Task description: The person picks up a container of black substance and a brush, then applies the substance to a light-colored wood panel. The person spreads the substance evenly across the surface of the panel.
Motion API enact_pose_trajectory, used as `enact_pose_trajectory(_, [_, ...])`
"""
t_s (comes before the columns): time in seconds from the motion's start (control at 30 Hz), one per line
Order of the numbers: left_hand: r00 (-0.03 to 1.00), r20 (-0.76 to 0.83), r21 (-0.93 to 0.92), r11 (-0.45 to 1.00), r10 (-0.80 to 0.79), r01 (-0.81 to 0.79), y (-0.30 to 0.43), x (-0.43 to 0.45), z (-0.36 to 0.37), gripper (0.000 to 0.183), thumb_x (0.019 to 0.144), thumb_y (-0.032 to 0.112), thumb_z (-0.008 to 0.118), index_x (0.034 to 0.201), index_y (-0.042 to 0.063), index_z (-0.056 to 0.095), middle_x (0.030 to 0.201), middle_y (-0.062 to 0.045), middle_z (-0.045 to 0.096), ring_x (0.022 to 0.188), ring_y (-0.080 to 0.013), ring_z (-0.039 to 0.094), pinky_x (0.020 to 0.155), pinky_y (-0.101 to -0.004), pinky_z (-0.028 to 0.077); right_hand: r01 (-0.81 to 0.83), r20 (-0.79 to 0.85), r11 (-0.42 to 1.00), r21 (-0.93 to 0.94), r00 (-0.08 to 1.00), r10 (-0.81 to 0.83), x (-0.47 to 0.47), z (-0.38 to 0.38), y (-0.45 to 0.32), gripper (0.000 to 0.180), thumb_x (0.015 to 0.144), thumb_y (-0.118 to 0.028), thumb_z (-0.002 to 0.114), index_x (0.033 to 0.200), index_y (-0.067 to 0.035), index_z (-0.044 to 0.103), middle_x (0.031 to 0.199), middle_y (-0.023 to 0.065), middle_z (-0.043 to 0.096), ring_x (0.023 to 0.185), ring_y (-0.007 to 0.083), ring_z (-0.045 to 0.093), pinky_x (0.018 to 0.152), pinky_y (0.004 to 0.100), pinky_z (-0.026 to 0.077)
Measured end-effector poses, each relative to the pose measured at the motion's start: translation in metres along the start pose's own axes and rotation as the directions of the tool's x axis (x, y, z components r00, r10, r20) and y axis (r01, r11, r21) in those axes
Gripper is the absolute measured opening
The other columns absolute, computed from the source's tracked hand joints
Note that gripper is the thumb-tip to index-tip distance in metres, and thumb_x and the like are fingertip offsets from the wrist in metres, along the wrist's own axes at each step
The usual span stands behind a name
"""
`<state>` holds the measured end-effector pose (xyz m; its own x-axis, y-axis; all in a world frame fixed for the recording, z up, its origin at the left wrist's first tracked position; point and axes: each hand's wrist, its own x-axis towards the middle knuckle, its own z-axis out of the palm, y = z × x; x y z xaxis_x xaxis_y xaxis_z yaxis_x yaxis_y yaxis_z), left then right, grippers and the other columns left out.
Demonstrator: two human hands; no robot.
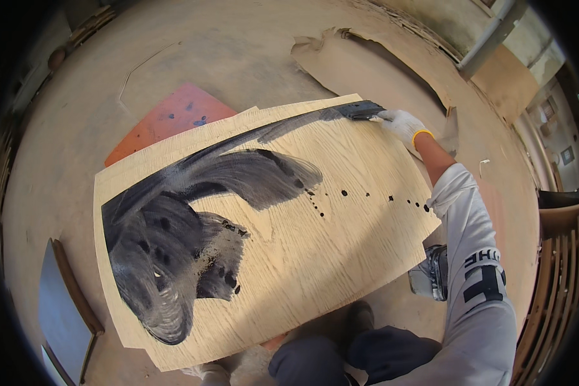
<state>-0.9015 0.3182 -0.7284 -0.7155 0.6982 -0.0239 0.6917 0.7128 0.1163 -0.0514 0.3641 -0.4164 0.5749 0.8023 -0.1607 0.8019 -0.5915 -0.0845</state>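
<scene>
A wide sheet of pale wood-grain board [328,241] lies in front of me, apparently stacked on another similar sheet. My right hand [399,124], in a white knit glove with a yellow cuff, grips a black-soaked applicator [359,110], brush or pad I cannot tell. The applicator rests on the board's far right corner. Black stain [173,231] covers much of the left side in curved strokes, with a band along the far edge and drops across the middle. My gloved left hand [205,372] is at the near edge, its fingers mostly hidden by the board.
Beneath the boards, a red panel [178,118] juts out at the far side. A container with black residue [429,275] stands beside my right forearm. Torn cardboard [366,72] lies on the floor beyond. A blue-grey panel [62,299] is at left, wooden slats [555,289] at right.
</scene>
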Motion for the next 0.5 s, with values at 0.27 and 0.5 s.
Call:
enact_pose_trajectory(0.27, [1.0, -0.001, -0.015, 1.0, -0.006, 0.006, -0.01, -0.004, -0.004, 0.083, 0.104, 0.062, 0.039, 0.163, 0.007, 0.023, 0.171, -0.019, 0.021, 0.159, -0.0389, 0.014, 0.13, -0.0527, 0.012, -0.019, -0.025, 1.0, 0.025, 0.999, 0.02, 0.004, -0.002, -0.009, 0.052, 0.095, -0.034, 0.055, 0.143, -0.017, 0.065, 0.137, 0.0154, 0.069, 0.124, 0.0365, 0.065, 0.108, 0.0415, 0.049])
enact_pose_trajectory(0.5, [1.0, 0.0, -0.028, 0.999, -0.03, 0.03, -0.03, 0.003, -0.01, 0.083, 0.104, 0.064, 0.038, 0.164, 0.007, 0.023, 0.171, -0.019, 0.021, 0.159, -0.039, 0.014, 0.13, -0.0525, 0.012, -0.067, 0.091, 0.998, -0.003, 0.994, 0.067, -0.1, -0.012, -0.024, 0.05, 0.099, -0.037, 0.054, 0.142, -0.013, 0.065, 0.136, 0.0195, 0.068, 0.125, 0.0384, 0.064, 0.106, 0.0421, 0.049])
